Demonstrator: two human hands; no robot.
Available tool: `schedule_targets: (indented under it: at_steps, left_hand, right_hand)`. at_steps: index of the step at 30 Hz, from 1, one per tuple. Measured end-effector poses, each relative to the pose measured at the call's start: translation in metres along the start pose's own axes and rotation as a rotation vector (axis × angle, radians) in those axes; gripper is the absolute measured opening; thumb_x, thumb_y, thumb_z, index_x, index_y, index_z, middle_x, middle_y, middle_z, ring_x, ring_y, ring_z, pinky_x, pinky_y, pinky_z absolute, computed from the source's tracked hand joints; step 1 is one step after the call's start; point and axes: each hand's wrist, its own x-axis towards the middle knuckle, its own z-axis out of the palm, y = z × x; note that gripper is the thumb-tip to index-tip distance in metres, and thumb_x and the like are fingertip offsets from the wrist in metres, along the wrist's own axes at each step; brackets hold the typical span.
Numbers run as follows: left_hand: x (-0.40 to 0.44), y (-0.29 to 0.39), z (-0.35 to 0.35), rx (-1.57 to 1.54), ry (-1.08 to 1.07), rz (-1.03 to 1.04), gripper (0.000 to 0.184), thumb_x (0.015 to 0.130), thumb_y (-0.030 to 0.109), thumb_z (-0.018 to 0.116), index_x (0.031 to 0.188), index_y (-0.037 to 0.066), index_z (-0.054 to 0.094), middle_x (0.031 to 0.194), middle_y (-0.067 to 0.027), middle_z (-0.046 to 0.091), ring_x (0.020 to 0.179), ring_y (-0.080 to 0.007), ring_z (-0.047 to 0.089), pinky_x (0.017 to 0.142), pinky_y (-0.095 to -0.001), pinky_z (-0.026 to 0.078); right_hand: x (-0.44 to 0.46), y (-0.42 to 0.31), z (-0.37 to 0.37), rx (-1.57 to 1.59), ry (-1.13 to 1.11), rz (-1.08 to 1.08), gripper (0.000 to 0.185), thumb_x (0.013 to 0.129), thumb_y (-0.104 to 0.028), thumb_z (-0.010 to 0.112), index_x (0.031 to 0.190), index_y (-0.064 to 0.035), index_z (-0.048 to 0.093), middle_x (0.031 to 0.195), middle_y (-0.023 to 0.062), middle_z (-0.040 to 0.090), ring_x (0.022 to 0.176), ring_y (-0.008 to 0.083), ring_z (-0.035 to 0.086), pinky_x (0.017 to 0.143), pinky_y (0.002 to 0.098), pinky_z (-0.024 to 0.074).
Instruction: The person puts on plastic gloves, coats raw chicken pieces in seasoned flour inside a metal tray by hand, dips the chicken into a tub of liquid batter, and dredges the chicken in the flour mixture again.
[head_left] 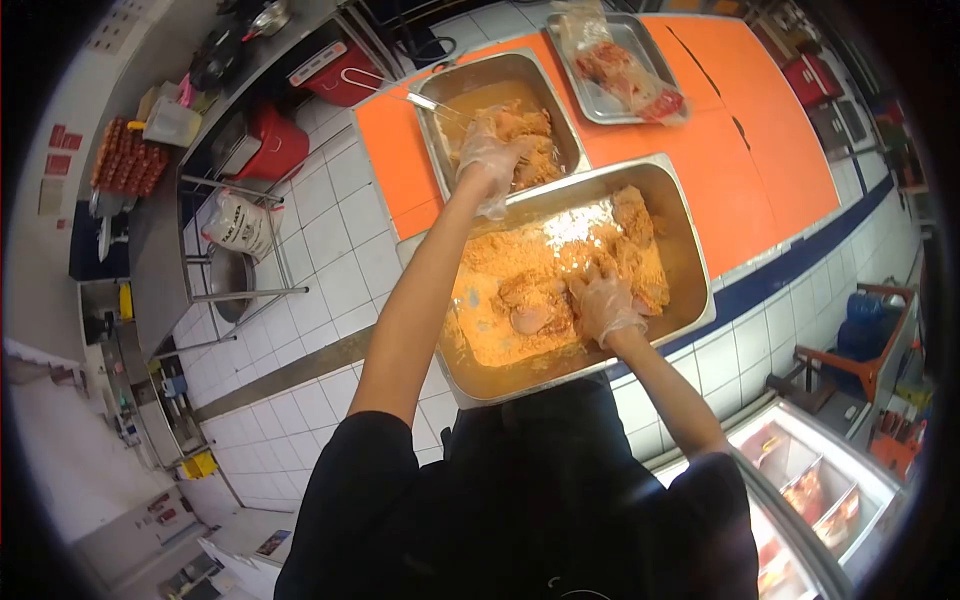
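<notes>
Where visible, orange tabletop (715, 160), tiled floor (332, 232).

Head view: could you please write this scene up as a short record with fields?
Left grip: gloved in clear plastic, among coated pieces in the smaller pan
Right grip: gloved likewise, touching crumbed pieces in the larger pan
Hold: finger closure unclear on both
Loose contents: orange coating in the larger pan
Utensil: metal utensil across the smaller pan's rim
Far tray: bagged reddish meat
Surface: orange tabletop
</notes>
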Motion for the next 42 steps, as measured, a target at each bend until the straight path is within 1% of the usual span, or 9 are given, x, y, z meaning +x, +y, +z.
schedule_targets:
  at_steps: [9, 15, 17, 21, 23, 27, 33, 36, 42]
  left_hand:
    - [-0.185, -0.037, -0.017, 0.043, -0.439, -0.044, 0.066, 0.091, 0.048, 0.074, 0.140, 0.007, 0.059, 0.139, -0.0246, 0.060, 0.128, -0.0410, 0.060, 0.110, -0.0493, 0.048]
    - [-0.235, -0.059, 0.002, 0.359, -0.699, -0.092, 0.097, 0.091, 0.055, 0.073, 0.167, 0.017, 0.027, 0.173, -0.0205, 0.024, 0.157, -0.0433, 0.026, 0.128, -0.0484, 0.029]
    - [-0.235, -0.050, 0.002, 0.521, -0.737, -0.088, 0.097, 0.093, 0.056, 0.070, 0.169, 0.021, 0.022, 0.173, -0.0193, 0.023, 0.157, -0.0455, 0.024, 0.128, -0.0494, 0.028]
    - [-0.228, -0.038, 0.002, 0.630, -0.819, -0.142, 0.090, 0.094, 0.051, 0.069, 0.168, 0.023, 0.025, 0.173, -0.0194, 0.022, 0.156, -0.0489, 0.025, 0.125, -0.0496, 0.034]
    - [-0.227, -0.047, 0.007, 0.613, -0.871, -0.169, 0.088, 0.094, 0.048, 0.069, 0.168, 0.026, 0.026, 0.175, -0.0185, 0.016, 0.154, -0.0520, 0.027, 0.120, -0.0491, 0.041]
    - [-0.228, -0.053, 0.000, 0.521, -0.877, -0.136, 0.082, 0.095, 0.042, 0.068, 0.164, 0.017, 0.032, 0.167, -0.0250, 0.035, 0.143, -0.0470, 0.047, 0.110, -0.0472, 0.049]
    - [-0.227, -0.085, -0.002, -0.079, -0.650, -0.394, 0.099, 0.092, 0.047, 0.074, 0.160, -0.007, 0.026, 0.112, -0.0250, 0.076, 0.108, -0.0342, 0.073, 0.094, -0.0409, 0.056]
    - [-0.212, -0.054, -0.039, -0.509, -0.679, -0.452, 0.110, 0.089, 0.045, 0.081, 0.163, -0.008, 0.018, 0.111, -0.0233, 0.077, 0.108, -0.0298, 0.074, 0.092, -0.0407, 0.057]
    - [-0.099, 0.014, -0.073, -0.631, -0.393, -0.107, 0.091, 0.088, 0.034, 0.084, 0.154, -0.004, 0.032, 0.120, -0.0239, 0.070, 0.100, -0.0267, 0.073, 0.094, -0.0431, 0.058]
  right_hand:
    - [0.013, -0.021, -0.054, -0.007, -0.203, 0.088, 0.030, 0.097, -0.020, 0.064, 0.126, -0.0161, 0.069, 0.133, 0.0118, 0.066, 0.127, 0.0352, 0.059, 0.094, 0.0485, 0.0539]
    - [0.015, 0.016, -0.026, 0.063, -0.196, -0.071, 0.023, 0.094, -0.019, 0.066, 0.112, -0.0080, 0.074, 0.109, 0.0157, 0.075, 0.112, 0.0331, 0.070, 0.090, 0.0442, 0.0562]
    - [0.022, 0.041, -0.016, 0.435, 0.088, -0.079, 0.025, 0.093, -0.025, 0.069, 0.107, -0.0049, 0.075, 0.100, 0.0199, 0.075, 0.094, 0.0353, 0.072, 0.083, 0.0434, 0.0568]
    - [0.029, 0.059, -0.076, 0.888, -0.082, 0.275, 0.027, 0.094, -0.029, 0.070, 0.095, -0.0021, 0.075, 0.089, 0.0203, 0.075, 0.077, 0.0341, 0.070, 0.075, 0.0419, 0.0564]
    - [0.035, 0.075, -0.093, 0.755, -0.055, 0.159, 0.024, 0.096, -0.028, 0.073, 0.093, -0.0040, 0.076, 0.075, 0.0047, 0.068, 0.067, 0.0110, 0.061, 0.066, 0.0325, 0.0522]
    - [0.052, 0.082, -0.168, 1.248, 0.134, 0.181, 0.025, 0.099, -0.025, 0.068, 0.094, -0.0023, 0.076, 0.081, 0.0053, 0.075, 0.072, 0.0128, 0.068, 0.070, 0.0317, 0.0558]
    - [0.132, 0.077, -0.205, 1.622, 0.387, 0.131, 0.040, 0.100, -0.032, 0.069, 0.122, 0.0020, 0.068, 0.084, 0.0058, 0.074, 0.079, 0.0105, 0.068, 0.071, 0.0287, 0.0552]
    - [0.113, 0.079, -0.194, 1.256, 0.364, 0.275, 0.037, 0.099, -0.034, 0.070, 0.113, -0.0002, 0.072, 0.092, 0.0034, 0.072, 0.079, 0.0113, 0.063, 0.080, 0.0308, 0.0547]
    - [0.066, 0.028, -0.083, 0.668, 0.165, 0.246, 0.039, 0.095, -0.030, 0.064, 0.120, -0.0016, 0.070, 0.102, 0.0250, 0.073, 0.103, 0.0399, 0.071, 0.089, 0.0468, 0.0569]
